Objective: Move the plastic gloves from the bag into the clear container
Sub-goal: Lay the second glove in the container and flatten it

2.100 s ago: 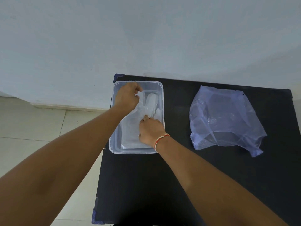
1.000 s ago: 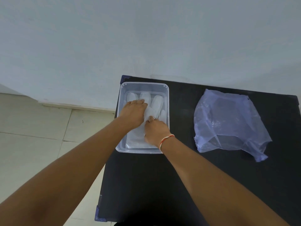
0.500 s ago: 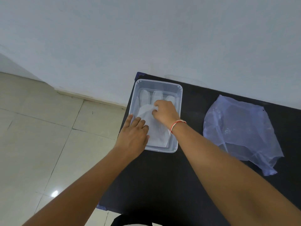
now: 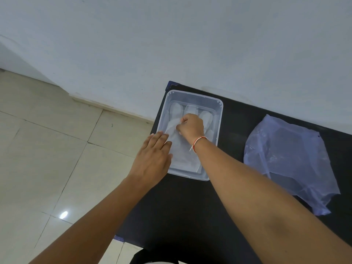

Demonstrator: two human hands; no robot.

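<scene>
1. Currently, the gloves (image 4: 181,147) lie flat inside the container (image 4: 220,119), which stands at the far left corner of the bench (image 4: 190,210). The glove tips point to the far wall of the container; the cuffs lie at its near wall.
2. The right hand (image 4: 191,125) is inside the container with its fingers (image 4: 181,128) closed in a pinch on a fold of the top glove. A thread band (image 4: 197,142) sits on that wrist.
3. The left hand (image 4: 152,161) rests flat at the container's left rim, fingers (image 4: 160,137) straight and together, holding nothing. Judged from its placement, it steadies the container.
4. The bag (image 4: 289,159) lies slack toward the right edge of the bench, well apart from the container. It looks empty, though its film is too cloudy to be sure.
5. Step in hand, as judged: flatten and seat the stack. Proceed as follows:
   - Hold the left palm down on the rim, so the light container does not slide off the nearby bench edge.
   - Draw the pinched fold outward, then press it flat; thin film clings and traps air.
   - Release the pinch slowly. Film may stick to the skin and lift out with the hand.
   - Confirm that no glove tip or cuff hangs over the rim.
6. Check the bag for any remaining glove before stopping.
</scene>
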